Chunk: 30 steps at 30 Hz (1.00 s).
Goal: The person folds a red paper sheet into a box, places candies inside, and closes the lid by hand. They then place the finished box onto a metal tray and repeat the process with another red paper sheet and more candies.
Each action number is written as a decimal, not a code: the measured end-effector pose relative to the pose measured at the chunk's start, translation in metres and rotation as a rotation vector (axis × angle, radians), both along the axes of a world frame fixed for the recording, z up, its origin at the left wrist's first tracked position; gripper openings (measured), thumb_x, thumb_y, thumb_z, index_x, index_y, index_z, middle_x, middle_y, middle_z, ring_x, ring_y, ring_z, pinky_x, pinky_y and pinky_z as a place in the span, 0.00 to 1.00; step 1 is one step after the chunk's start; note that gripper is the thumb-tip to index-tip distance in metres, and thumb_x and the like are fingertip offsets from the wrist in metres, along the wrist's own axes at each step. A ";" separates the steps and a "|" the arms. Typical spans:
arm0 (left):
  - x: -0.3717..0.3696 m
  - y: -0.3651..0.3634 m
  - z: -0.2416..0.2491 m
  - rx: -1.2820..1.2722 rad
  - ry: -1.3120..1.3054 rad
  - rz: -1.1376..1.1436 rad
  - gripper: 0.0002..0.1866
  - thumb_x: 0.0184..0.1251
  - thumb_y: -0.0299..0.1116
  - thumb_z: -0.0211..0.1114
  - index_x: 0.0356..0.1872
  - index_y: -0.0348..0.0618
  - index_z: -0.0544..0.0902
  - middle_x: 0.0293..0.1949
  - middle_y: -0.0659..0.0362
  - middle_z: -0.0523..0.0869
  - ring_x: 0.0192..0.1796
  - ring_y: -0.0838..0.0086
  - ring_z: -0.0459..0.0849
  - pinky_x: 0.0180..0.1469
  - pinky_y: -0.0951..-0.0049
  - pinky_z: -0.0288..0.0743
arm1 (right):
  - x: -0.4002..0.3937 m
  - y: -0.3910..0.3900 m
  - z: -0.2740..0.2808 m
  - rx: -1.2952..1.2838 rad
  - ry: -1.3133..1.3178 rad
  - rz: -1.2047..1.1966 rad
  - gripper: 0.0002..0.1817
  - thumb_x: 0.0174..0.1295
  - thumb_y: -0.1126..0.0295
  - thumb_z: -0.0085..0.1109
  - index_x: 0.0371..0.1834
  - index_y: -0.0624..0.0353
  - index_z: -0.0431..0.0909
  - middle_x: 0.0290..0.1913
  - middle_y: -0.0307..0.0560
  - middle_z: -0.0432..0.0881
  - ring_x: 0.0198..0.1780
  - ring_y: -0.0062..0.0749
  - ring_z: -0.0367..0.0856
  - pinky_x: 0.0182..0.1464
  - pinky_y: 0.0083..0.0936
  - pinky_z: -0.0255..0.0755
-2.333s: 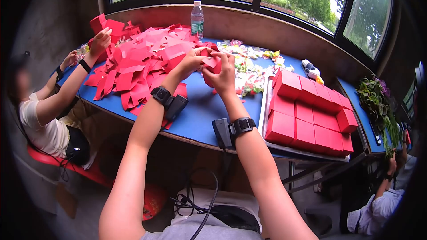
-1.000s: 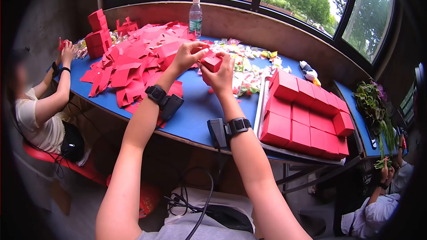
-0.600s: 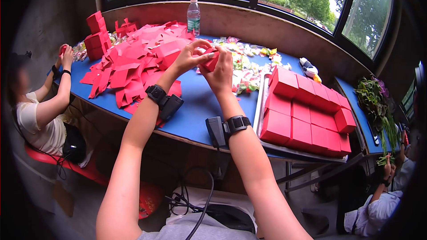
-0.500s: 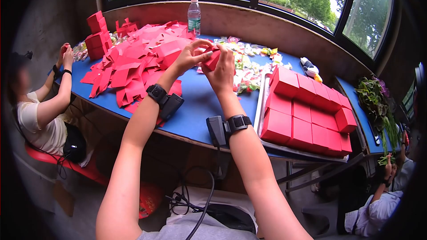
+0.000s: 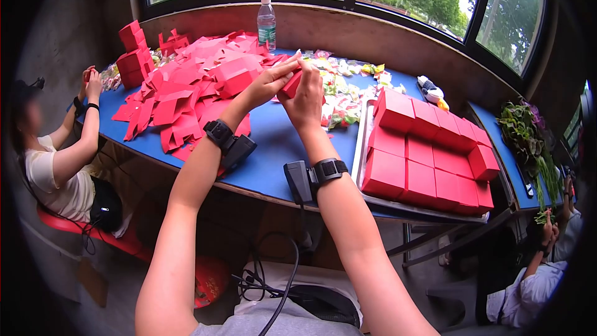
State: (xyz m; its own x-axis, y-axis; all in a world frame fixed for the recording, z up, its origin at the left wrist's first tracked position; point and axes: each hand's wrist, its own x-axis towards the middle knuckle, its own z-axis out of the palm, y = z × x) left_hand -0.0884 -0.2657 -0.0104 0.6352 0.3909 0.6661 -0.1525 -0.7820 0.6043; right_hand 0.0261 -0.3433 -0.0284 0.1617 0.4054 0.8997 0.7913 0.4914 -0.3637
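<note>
Above the blue table [image 5: 273, 143], a small red paper box [image 5: 290, 86] is between my two hands, largely covered by fingers. My left hand [image 5: 272, 82] presses against its upper left side, fingers together and pointing to the top. Around the right side wraps my right hand [image 5: 305, 99], fingers bent over the upper edge. To the left spreads a big heap of flat and half-folded red paper pieces [image 5: 177, 102]. Wrapped candies [image 5: 342, 90] lie just behind and right of my hands. On the right, a tray [image 5: 359, 171] bears rows of finished-looking red boxes [image 5: 426, 180].
A water bottle [image 5: 266, 25] stands at the back by the window. Red boxes are stacked [image 5: 135, 56] at the far left, near a seated person [image 5: 56, 149] with raised hands. Another person's hand [image 5: 547, 231] holds green stems at right, beside leafy plants [image 5: 522, 134].
My left fingers have straightened and closed over the box's top, where they were curved around it. The box is now more hidden. The view has shifted slightly.
</note>
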 end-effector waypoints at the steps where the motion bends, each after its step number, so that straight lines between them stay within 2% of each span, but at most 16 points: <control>1: 0.000 -0.001 0.000 0.049 0.006 -0.029 0.22 0.69 0.28 0.49 0.64 0.40 0.65 0.70 0.52 0.56 0.72 0.66 0.51 0.71 0.69 0.44 | 0.000 0.000 0.000 -0.002 0.002 0.000 0.43 0.37 0.70 0.72 0.60 0.52 0.58 0.52 0.51 0.67 0.53 0.49 0.68 0.54 0.42 0.62; 2: -0.001 -0.001 -0.001 0.047 0.007 -0.028 0.22 0.69 0.28 0.49 0.64 0.40 0.65 0.70 0.52 0.56 0.72 0.66 0.51 0.71 0.69 0.44 | 0.000 0.000 0.000 -0.001 0.006 0.005 0.43 0.37 0.70 0.71 0.60 0.52 0.58 0.51 0.51 0.67 0.53 0.49 0.68 0.54 0.42 0.62; 5: -0.004 -0.002 0.000 0.049 0.091 -0.089 0.25 0.73 0.37 0.45 0.68 0.42 0.56 0.73 0.55 0.44 0.74 0.66 0.43 0.72 0.69 0.39 | 0.000 0.001 0.000 -0.002 0.007 0.005 0.44 0.37 0.71 0.71 0.61 0.52 0.58 0.51 0.50 0.68 0.52 0.48 0.68 0.54 0.42 0.63; 7: -0.003 -0.018 0.009 0.054 0.382 0.178 0.32 0.73 0.48 0.40 0.71 0.44 0.45 0.73 0.55 0.39 0.74 0.64 0.40 0.72 0.69 0.38 | 0.000 0.001 -0.002 -0.003 0.003 0.000 0.44 0.37 0.71 0.71 0.61 0.52 0.58 0.51 0.50 0.68 0.52 0.48 0.68 0.54 0.42 0.63; 11: -0.003 -0.028 0.012 -0.080 0.376 0.199 0.38 0.71 0.56 0.36 0.71 0.45 0.35 0.72 0.51 0.36 0.74 0.63 0.41 0.72 0.70 0.39 | 0.001 0.001 -0.001 -0.013 -0.028 -0.001 0.44 0.36 0.69 0.73 0.61 0.52 0.58 0.51 0.51 0.68 0.52 0.49 0.68 0.54 0.42 0.63; 13: -0.003 -0.034 0.017 -0.384 0.063 0.052 0.39 0.71 0.53 0.41 0.70 0.44 0.33 0.72 0.47 0.41 0.73 0.63 0.45 0.71 0.71 0.42 | 0.002 0.001 0.001 -0.004 -0.020 -0.005 0.45 0.36 0.69 0.73 0.61 0.52 0.58 0.51 0.51 0.68 0.52 0.49 0.68 0.53 0.42 0.63; 14: -0.003 -0.028 0.014 -0.385 0.062 0.051 0.39 0.71 0.53 0.41 0.70 0.44 0.33 0.72 0.47 0.41 0.73 0.63 0.45 0.71 0.71 0.42 | 0.003 0.001 0.002 0.023 -0.005 0.001 0.44 0.37 0.69 0.73 0.60 0.52 0.58 0.50 0.53 0.68 0.51 0.51 0.69 0.53 0.42 0.65; 17: -0.003 -0.020 0.010 -0.486 0.092 0.066 0.39 0.71 0.46 0.47 0.71 0.42 0.35 0.70 0.45 0.50 0.71 0.64 0.51 0.68 0.71 0.49 | 0.004 0.002 0.002 0.047 0.017 0.034 0.44 0.37 0.68 0.73 0.60 0.53 0.57 0.49 0.56 0.69 0.50 0.53 0.70 0.52 0.43 0.67; 20: -0.004 -0.011 0.007 -0.506 0.082 0.007 0.39 0.71 0.47 0.48 0.71 0.42 0.36 0.69 0.45 0.51 0.71 0.64 0.53 0.67 0.70 0.52 | 0.005 0.003 0.002 0.033 0.026 0.059 0.45 0.37 0.67 0.74 0.60 0.55 0.56 0.50 0.56 0.68 0.52 0.53 0.70 0.52 0.42 0.68; 21: -0.004 -0.014 0.008 -0.482 0.005 0.029 0.36 0.70 0.49 0.48 0.70 0.43 0.45 0.67 0.48 0.56 0.69 0.65 0.57 0.66 0.68 0.55 | 0.006 0.003 0.005 0.069 0.088 0.068 0.45 0.38 0.66 0.74 0.60 0.56 0.56 0.51 0.56 0.68 0.53 0.53 0.69 0.53 0.41 0.67; 22: -0.006 -0.016 0.012 -0.484 0.005 0.030 0.36 0.70 0.49 0.48 0.70 0.43 0.45 0.67 0.48 0.56 0.69 0.65 0.57 0.66 0.68 0.55 | 0.006 0.002 0.007 0.106 0.152 0.077 0.45 0.38 0.64 0.75 0.60 0.58 0.56 0.52 0.56 0.68 0.54 0.52 0.69 0.54 0.40 0.67; 24: -0.013 -0.016 0.021 -0.467 -0.091 0.010 0.29 0.69 0.48 0.51 0.65 0.44 0.57 0.62 0.51 0.64 0.65 0.67 0.63 0.64 0.67 0.59 | 0.012 0.009 0.005 0.085 0.403 0.063 0.44 0.43 0.57 0.73 0.60 0.61 0.56 0.54 0.61 0.65 0.55 0.52 0.69 0.56 0.37 0.65; 25: -0.012 -0.011 0.022 -0.366 -0.152 0.013 0.23 0.67 0.44 0.56 0.58 0.44 0.66 0.57 0.54 0.70 0.61 0.68 0.69 0.61 0.67 0.64 | 0.017 0.013 0.005 0.012 0.586 0.156 0.43 0.45 0.55 0.71 0.59 0.62 0.57 0.55 0.61 0.65 0.55 0.51 0.69 0.56 0.36 0.65; 26: -0.013 -0.007 0.020 -0.368 -0.152 0.013 0.23 0.67 0.44 0.56 0.58 0.44 0.66 0.57 0.54 0.70 0.61 0.68 0.69 0.61 0.67 0.64 | 0.021 0.017 0.003 -0.064 0.766 0.249 0.42 0.46 0.54 0.70 0.58 0.63 0.58 0.55 0.62 0.65 0.55 0.49 0.69 0.56 0.36 0.65; 28: -0.014 -0.009 0.022 -0.179 -0.084 0.004 0.22 0.65 0.41 0.60 0.56 0.43 0.69 0.55 0.55 0.73 0.59 0.68 0.71 0.58 0.68 0.68 | 0.020 0.015 0.005 -0.057 0.811 0.313 0.38 0.49 0.51 0.68 0.58 0.59 0.62 0.53 0.61 0.66 0.55 0.47 0.68 0.56 0.36 0.65; 30: -0.010 -0.017 0.020 -0.274 -0.110 -0.040 0.22 0.63 0.39 0.62 0.55 0.43 0.71 0.55 0.55 0.74 0.59 0.67 0.72 0.57 0.68 0.70 | 0.019 0.010 0.006 -0.082 0.640 0.309 0.34 0.50 0.52 0.66 0.58 0.52 0.65 0.51 0.60 0.67 0.54 0.47 0.69 0.56 0.35 0.65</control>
